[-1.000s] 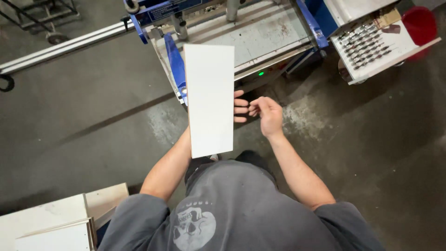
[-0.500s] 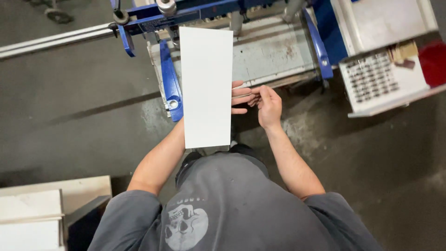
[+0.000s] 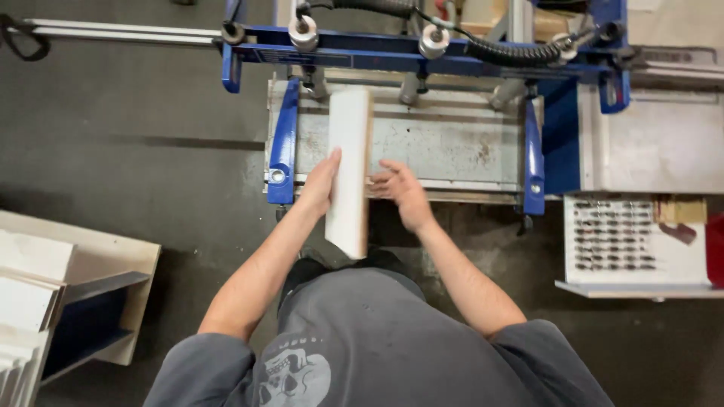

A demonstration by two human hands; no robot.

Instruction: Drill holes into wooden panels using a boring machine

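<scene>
We saw a long white board (image 3: 349, 169) stood nearly on edge, its broad white face turned left and a narrow tan raw edge showing along its right side. Its far end lay on the grey metal bed of the blue-framed machine (image 3: 452, 143), while its near end hung out over the dark floor (image 3: 136, 173) towards the person's grey shirt (image 3: 362, 347). The left hand (image 3: 320, 185) lay flat against the white face, fingers straight and together, pressing rather than gripping. The right hand (image 3: 400, 192) was spread open at the tan edge; its fingertips seemed to touch the board, though the view left that unsure. A white tray of small dark parts (image 3: 633, 241) sat to the right, and stacked pale boards (image 3: 30, 301) to the left.
</scene>
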